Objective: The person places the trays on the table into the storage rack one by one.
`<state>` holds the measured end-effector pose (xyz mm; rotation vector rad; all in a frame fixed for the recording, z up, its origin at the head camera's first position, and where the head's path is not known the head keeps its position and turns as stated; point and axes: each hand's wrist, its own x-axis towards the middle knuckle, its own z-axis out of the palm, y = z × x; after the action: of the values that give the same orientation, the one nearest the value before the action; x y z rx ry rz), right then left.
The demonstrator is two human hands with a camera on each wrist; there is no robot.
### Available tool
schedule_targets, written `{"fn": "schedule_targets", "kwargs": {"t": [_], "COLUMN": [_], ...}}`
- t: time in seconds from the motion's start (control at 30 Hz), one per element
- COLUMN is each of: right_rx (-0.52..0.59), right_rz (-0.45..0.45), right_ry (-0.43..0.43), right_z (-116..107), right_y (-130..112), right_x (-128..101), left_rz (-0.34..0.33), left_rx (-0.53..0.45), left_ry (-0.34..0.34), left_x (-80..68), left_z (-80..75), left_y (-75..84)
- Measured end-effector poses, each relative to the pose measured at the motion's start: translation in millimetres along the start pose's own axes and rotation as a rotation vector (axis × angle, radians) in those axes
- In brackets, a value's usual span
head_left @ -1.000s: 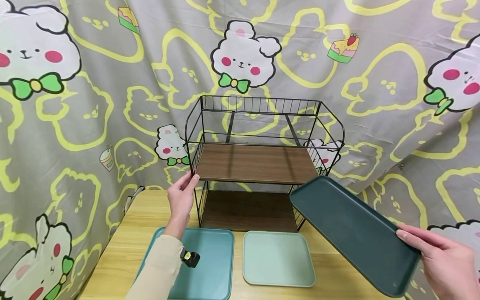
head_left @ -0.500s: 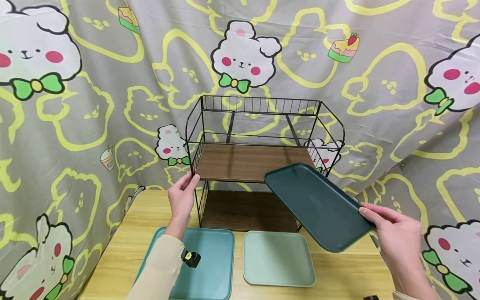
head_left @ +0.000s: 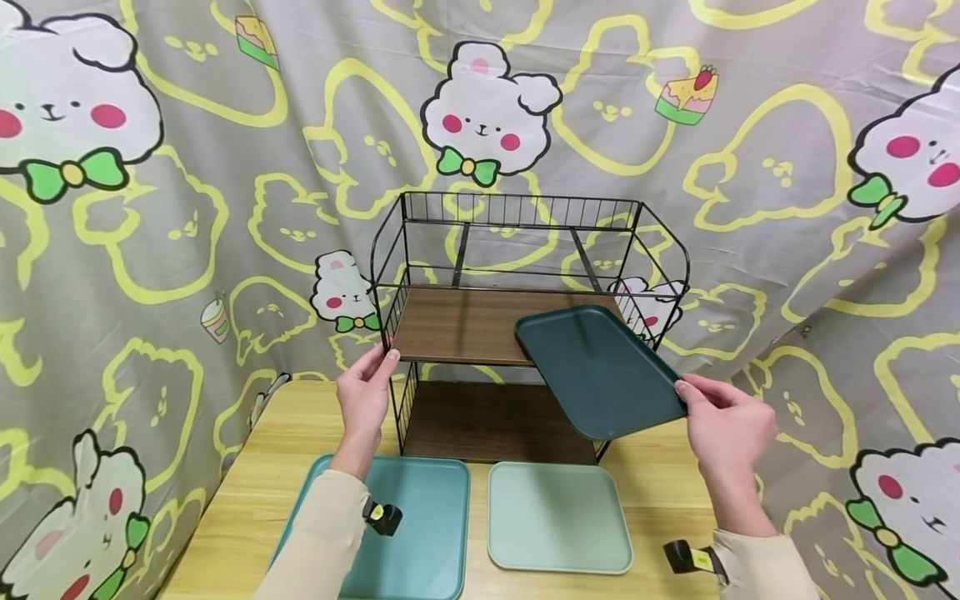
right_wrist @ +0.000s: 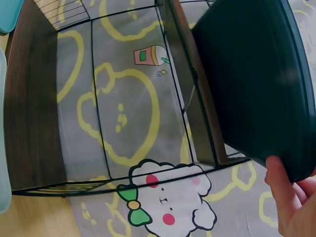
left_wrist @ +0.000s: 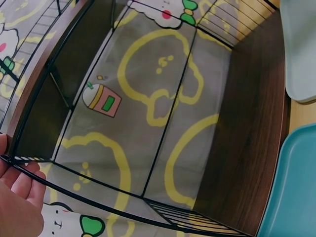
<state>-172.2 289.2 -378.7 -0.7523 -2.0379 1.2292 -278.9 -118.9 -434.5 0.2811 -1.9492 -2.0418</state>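
My right hand (head_left: 722,427) grips the near edge of a dark green tray (head_left: 597,369) and holds it tilted, its far end over the right part of the upper wooden shelf (head_left: 480,323) of a black wire rack (head_left: 525,250). The right wrist view shows the dark tray (right_wrist: 256,84) from below, my fingers (right_wrist: 291,197) on its rim. My left hand (head_left: 365,392) holds the rack's front left corner post; the left wrist view shows its fingers (left_wrist: 19,190) on the wire frame (left_wrist: 74,173).
A teal tray (head_left: 420,525) and a pale green tray (head_left: 558,517) lie side by side on the wooden table (head_left: 247,492) before the rack. The lower shelf (head_left: 495,421) is bare. A cartoon-printed cloth (head_left: 187,167) hangs behind and at both sides.
My right hand has carried the dark green tray up and to the left, from beside the rack to above the upper shelf's right part. The left hand has stayed on the rack.
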Motion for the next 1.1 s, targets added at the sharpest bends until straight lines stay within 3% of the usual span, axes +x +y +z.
{"fn": "schedule_targets", "kwargs": {"t": [0.2,0.67,0.8,1.1], "right_rx": [-0.02,0.029,0.061,0.139], "right_rz": [-0.078,-0.136,-0.128,-0.059], "right_ry": [0.081,0.179,0.211,0.19], "right_z": [20.9,62.2,71.6,77.9], "right_y": [-4.1,1.1,-1.0,-5.0], "right_x": [-7.5,-5.7,-6.6,-13.5], "left_rz": [0.001,-0.004,-0.003,0.006], "left_rx": [0.003,0.009,0.009,0.002], "left_ry": [-0.001,-0.002,-0.004,0.0], "left_x": [-0.1,0.8,1.0,1.7], "left_z": [0.1,0.2,0.0,-0.6], "left_y": [0.0,-1.3,-1.8,-2.8]}}
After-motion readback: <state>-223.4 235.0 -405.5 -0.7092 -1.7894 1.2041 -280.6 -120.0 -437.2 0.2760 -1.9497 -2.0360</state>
